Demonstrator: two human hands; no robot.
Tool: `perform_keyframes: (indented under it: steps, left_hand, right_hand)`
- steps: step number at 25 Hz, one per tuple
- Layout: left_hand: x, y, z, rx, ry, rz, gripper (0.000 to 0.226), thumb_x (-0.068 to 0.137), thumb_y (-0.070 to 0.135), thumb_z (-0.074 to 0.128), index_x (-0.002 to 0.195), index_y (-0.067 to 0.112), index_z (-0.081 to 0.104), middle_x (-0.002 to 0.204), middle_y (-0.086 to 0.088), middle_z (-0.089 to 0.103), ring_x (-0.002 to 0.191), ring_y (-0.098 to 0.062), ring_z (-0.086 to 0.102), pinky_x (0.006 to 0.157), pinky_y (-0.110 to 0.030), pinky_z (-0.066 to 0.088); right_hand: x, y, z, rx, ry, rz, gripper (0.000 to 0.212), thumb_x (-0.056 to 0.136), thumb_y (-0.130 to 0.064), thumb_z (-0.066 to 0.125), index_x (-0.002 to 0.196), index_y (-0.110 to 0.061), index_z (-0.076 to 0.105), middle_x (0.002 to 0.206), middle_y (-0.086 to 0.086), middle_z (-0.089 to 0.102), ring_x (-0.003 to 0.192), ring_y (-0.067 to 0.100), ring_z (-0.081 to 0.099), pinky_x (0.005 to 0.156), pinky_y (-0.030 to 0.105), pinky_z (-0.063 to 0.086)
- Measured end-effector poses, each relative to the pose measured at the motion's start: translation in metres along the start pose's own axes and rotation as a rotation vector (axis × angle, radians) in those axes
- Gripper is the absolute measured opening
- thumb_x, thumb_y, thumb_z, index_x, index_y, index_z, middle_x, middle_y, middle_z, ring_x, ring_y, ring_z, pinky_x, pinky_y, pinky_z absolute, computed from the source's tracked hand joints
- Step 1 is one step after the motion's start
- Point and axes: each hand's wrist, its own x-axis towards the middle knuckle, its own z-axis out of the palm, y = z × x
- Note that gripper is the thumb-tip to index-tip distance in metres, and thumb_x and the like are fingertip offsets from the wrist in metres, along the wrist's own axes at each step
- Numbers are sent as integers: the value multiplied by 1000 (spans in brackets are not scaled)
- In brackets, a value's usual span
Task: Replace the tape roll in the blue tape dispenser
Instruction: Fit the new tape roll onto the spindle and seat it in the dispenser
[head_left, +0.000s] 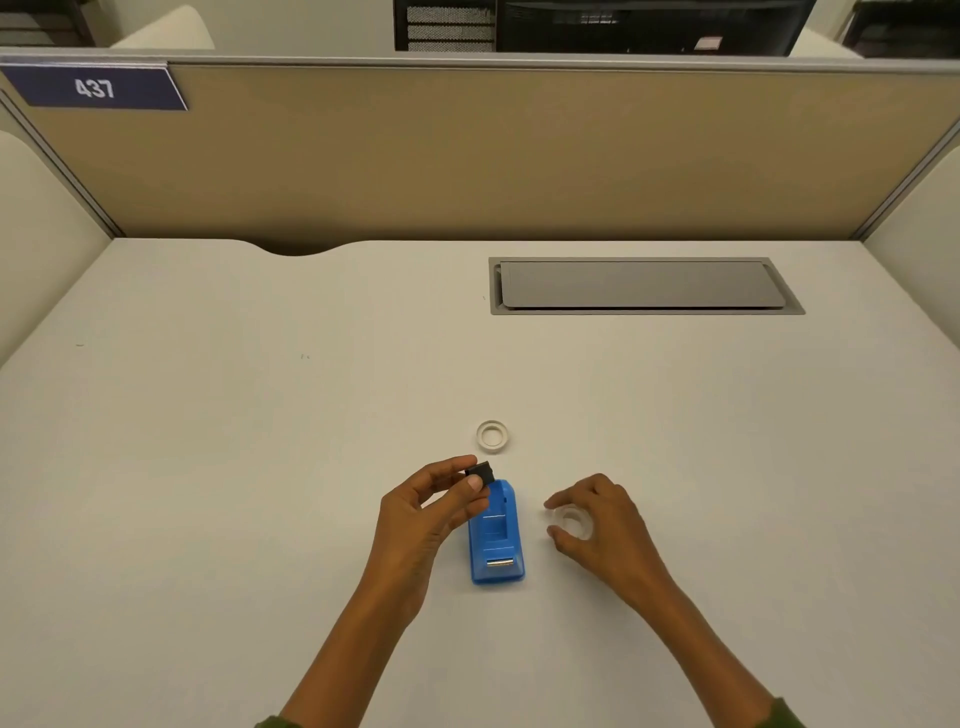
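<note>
The blue dispenser (496, 535) lies on the bench (260, 441) between the two hands, its cutter end toward the person and its roll bay empty. The left hand (423, 512) is raised just left of it, thumb and fingers pinching a small black hub (480, 473) above the dispenser's far end. The right hand (605, 525) rests on the bench just right of the dispenser, its grip curled around a clear tape roll (571, 521) that lies flat, fingertips touching its rim. A white ring (492, 435), seemingly a bare core, lies flat on the bench beyond the dispenser, apart from both hands. A grey cable hatch (644, 286) sits in the bench farther back on the right.
</note>
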Motion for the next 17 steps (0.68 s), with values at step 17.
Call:
perform_keyframes:
  steps: [17]
  left_hand:
    - [-42,15,15,83,-76,32,35,60,24,74,95,16,72,97,-9,75,91,-26,70,98,-53,46]
  right_hand:
    - [-40,-70,-55,838,-144,-143,43,73,-7,76,106,-31,65,111,-15,70,104,11,66,71,18,54]
